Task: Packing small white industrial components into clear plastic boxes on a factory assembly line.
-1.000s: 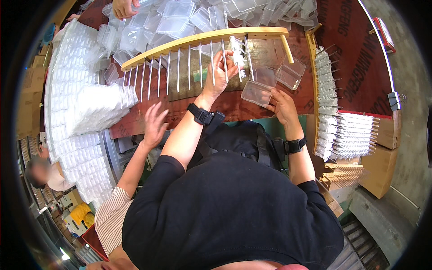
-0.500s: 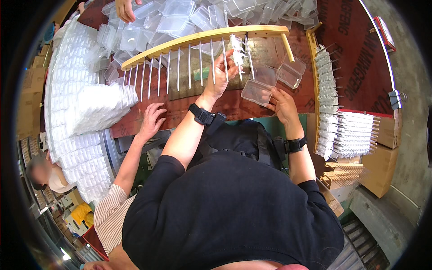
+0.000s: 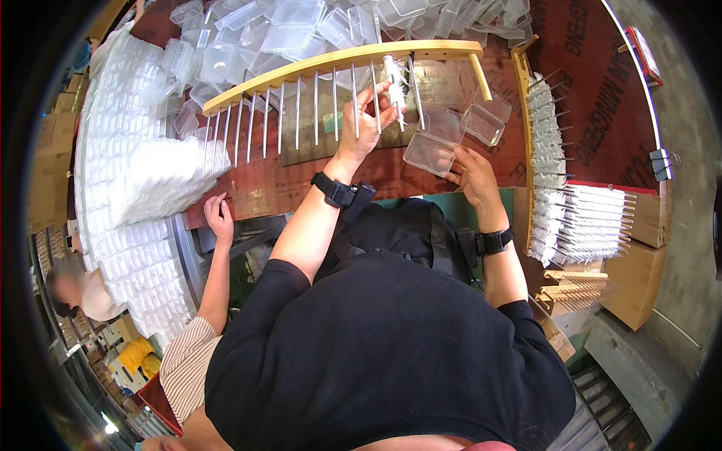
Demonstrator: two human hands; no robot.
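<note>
My left hand (image 3: 361,129) is closed on a bundle of small white pieces (image 3: 394,83) near the right end of a yellow rack (image 3: 331,62). The bundle sits by the thin metal rods that point down from the rack; what the pieces are is too small to tell. My right hand (image 3: 475,177) grips the near edge of an open clear plastic box (image 3: 430,154), its lid tilted up behind it. Touching or just beside it is a second open clear box (image 3: 483,125), with nothing visible inside.
Clear boxes (image 3: 289,41) lie heaped behind the rack. White filled packs (image 3: 169,180) are stacked at left. On the right stand a second rack (image 3: 524,113) and rods loaded with white pieces (image 3: 594,218). A co-worker's hand (image 3: 219,216) rests by the table's left front edge.
The co-worker's hand near the table edge has drawn back to the left, and the other hand over the box heap has left the view. My hands have barely moved.
</note>
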